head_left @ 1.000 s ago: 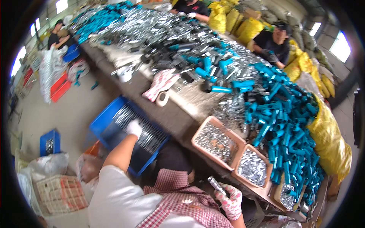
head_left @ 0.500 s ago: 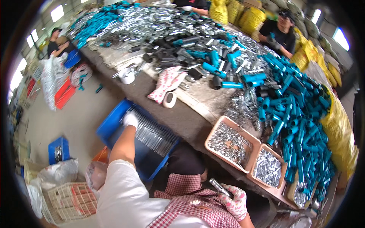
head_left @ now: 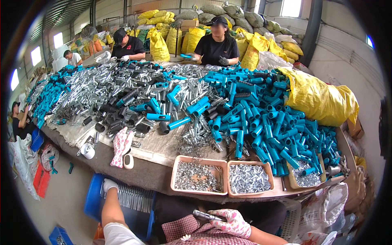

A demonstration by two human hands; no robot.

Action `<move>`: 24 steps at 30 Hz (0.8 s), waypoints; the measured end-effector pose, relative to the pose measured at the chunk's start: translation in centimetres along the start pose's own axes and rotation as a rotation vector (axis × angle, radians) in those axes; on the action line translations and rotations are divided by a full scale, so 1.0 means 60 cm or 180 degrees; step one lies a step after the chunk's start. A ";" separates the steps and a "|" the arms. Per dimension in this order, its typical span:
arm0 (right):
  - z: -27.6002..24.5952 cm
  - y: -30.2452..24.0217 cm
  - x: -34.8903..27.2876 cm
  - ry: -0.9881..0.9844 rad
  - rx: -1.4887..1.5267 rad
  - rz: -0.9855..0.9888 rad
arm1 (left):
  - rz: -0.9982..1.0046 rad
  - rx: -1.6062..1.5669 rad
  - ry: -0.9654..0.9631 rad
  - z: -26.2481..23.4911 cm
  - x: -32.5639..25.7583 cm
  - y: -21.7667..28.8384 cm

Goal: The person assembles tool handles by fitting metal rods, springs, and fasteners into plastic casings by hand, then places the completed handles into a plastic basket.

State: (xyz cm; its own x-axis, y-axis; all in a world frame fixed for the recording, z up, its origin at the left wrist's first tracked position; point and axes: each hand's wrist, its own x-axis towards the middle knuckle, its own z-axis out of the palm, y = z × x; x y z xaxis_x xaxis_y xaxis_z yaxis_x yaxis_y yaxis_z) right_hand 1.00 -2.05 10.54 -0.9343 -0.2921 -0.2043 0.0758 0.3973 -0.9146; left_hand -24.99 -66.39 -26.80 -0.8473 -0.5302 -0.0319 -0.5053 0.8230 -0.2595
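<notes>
My right hand (head_left: 232, 223), in a white glove with a pink flower print, is closed on a silver-and-dark metal cylinder (head_left: 206, 215) above my lap. The cylinder lies nearly level and its free end points left. My left hand (head_left: 110, 185), in a white glove, reaches into a blue bin (head_left: 94, 196) below the table's front edge. It is at the left end of a row of slim metal parts (head_left: 136, 199) packed side by side. The left fingers are too small to make out. A checked apron (head_left: 181, 228) covers my lap.
On the table are teal plastic handles (head_left: 261, 122), loose metal parts (head_left: 77, 94) and black sleeves (head_left: 118, 116). Two trays of small metal pieces (head_left: 200, 190) (head_left: 250, 193) line the front edge. A floral glove (head_left: 121, 147) and white tape roll (head_left: 87, 151) lie leftward. Co-workers (head_left: 218, 45) sit across.
My view has tilted up and turned, so the far side of the table and the co-workers now show. The left hand stays in the bin; the right still holds the cylinder.
</notes>
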 end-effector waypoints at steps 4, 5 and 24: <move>-0.004 0.034 -0.009 0.0896 -0.0308 -0.0108 | 0.0222 -0.2368 -0.0424 -0.179 -0.102 0.126; -0.011 0.013 -0.013 0.0808 -0.0018 0.0174 | -0.0195 -0.3818 -0.0595 -0.224 -0.140 0.078; -0.080 0.033 -0.096 0.1529 -0.0825 -0.0675 | 0.1572 -0.6650 -0.1859 -0.726 -0.685 0.326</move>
State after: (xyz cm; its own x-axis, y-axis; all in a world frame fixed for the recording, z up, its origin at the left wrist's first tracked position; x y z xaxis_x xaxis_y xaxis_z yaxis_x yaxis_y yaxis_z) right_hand 4.87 4.56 11.59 -0.9775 0.0147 0.2102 -0.1612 0.5906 -0.7907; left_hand -7.16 -19.62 11.49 -0.9964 0.0676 -0.0519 -0.0727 -0.3554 0.9319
